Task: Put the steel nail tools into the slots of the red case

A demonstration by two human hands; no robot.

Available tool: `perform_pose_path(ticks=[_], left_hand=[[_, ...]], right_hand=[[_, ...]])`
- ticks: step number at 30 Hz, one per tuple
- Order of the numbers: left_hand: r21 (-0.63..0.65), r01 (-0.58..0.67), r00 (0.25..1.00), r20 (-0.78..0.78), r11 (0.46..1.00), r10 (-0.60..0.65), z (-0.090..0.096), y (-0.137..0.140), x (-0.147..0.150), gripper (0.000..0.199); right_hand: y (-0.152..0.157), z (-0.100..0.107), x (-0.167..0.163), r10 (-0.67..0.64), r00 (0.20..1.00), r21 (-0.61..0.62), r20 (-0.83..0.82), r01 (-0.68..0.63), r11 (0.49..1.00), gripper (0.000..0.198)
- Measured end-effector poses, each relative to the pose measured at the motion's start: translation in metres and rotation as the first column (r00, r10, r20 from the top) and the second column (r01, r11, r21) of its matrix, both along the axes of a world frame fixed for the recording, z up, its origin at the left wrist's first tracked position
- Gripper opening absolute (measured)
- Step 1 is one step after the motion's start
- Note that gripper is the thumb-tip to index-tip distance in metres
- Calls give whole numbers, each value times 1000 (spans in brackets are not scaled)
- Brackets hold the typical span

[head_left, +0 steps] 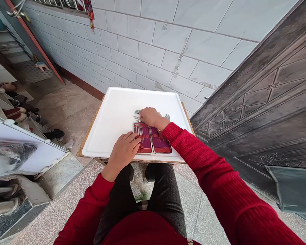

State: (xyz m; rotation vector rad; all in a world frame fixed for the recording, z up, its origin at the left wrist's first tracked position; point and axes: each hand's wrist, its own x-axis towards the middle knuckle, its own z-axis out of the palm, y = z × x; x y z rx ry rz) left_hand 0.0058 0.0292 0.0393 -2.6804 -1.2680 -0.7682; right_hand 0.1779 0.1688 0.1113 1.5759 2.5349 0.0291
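Note:
An open manicure case [162,148], dark red and purple inside with elastic loops, lies near the front edge of the white board [117,102]. Slim metal tools [139,130] sit in the loops of its left half. My left hand [124,149] rests flat, fingers stretched out, its fingertips on the case's left side. Beyond the case, my right hand [150,116] is curled down over loose metal tools [137,117]; its fingertips and whatever they hold are hidden. More shiny metal pieces [167,117] lie by the right wrist, partly covered by it.
The board lies on a small wooden table [79,149] against a tiled wall [145,41]. A dark metal door [265,112] stands close on the right. At left are a shoe rack [28,126] and a white cabinet [22,146].

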Motion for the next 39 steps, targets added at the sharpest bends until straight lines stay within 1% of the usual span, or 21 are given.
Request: perform_pose_path(ticks=[3, 5, 7, 9, 11, 12, 13, 15, 17, 18, 19, 20, 21, 22, 24, 27, 33, 36, 39], left_hand=[[7, -4, 1000, -1, 1000, 4, -2, 1, -1, 29], [17, -4, 1000, -4, 1000, 5, -2, 1, -1, 29], [25, -2, 1000, -6, 1000, 2, -3, 2, -1, 28], [19, -3, 1000, -9, 1000, 3, -2, 2, 0, 29], [5, -7, 1000, -16, 1000, 7, -1, 1, 0, 30], [-2, -10, 1000, -19, 1000, 10, -1, 1, 0, 31], [-8, -11, 1000, -20, 1000, 11, -1, 1, 1, 32], [-19, -11, 1000, -15, 1000, 11, -1, 1, 1, 33], [-31, -10, 1000, -6, 999, 10, -1, 2, 0, 33], [-36, -8, 1000, -3, 999, 8, -2, 2, 0, 33], [-39, -7, 1000, -3, 999, 7, -2, 2, 0, 33], [-40, -6, 1000, -3, 999, 6, -3, 2, 0, 33], [-37, -5, 1000, -5, 999, 4, -3, 2, -1, 33], [-32, -4, 1000, -8, 999, 3, -4, 3, -1, 33], [-20, -1, 1000, -15, 1000, 1, -3, 3, -1, 34], [-6, 5, 1000, -20, 1000, -5, -3, 3, -1, 34], [-15, 5, 1000, -23, 1000, -6, -3, 4, -1, 33], [-19, 3, 1000, -16, 1000, -4, -4, 5, -1, 32], [-24, 5, 1000, -14, 1000, -5, -4, 5, -1, 32]], right_hand=[[3, 0, -2, -33, 999, -36, -19, 32, 999, 27], [5, 0, -1, -54, 997, -70, -54, 50, 996, 21], [5, -1, 2, -66, 992, -79, -106, 58, 995, 17], [6, -4, 8, -68, 977, -60, -200, 57, 997, 14], [8, -10, 15, -75, 925, -34, -371, 67, 997, 12], [9, -13, 19, -87, 872, -36, -481, 79, 996, 11], [9, -18, 23, -108, 796, -56, -595, 93, 994, 11], [8, -27, 31, -182, 584, -151, -791, 101, 983, 10], [2, -37, 38, -273, 358, -275, -893, 45, 960, 6], [-2, -41, 41, -308, 266, -320, -913, -3, 947, 15], [-7, -45, 43, -333, 197, -349, -922, -55, 935, 27], [-13, -48, 44, -348, 151, -366, -925, -105, 925, 38], [-18, -51, 45, -359, 123, -374, -925, -146, 916, 47], [-22, -53, 45, -367, 107, -381, -924, -173, 908, 52], [-29, -55, 44, -386, 102, -399, -917, -188, 897, 50], [-34, -54, 42, -403, 112, -417, -908, -159, 895, 43], [-37, -54, 41, -410, 120, -423, -904, -114, 899, 38], [-36, -60, 41, -395, 155, -411, -906, -86, 908, 27], [-33, -65, 41, -341, 220, -363, -914, -65, 930, 22]])
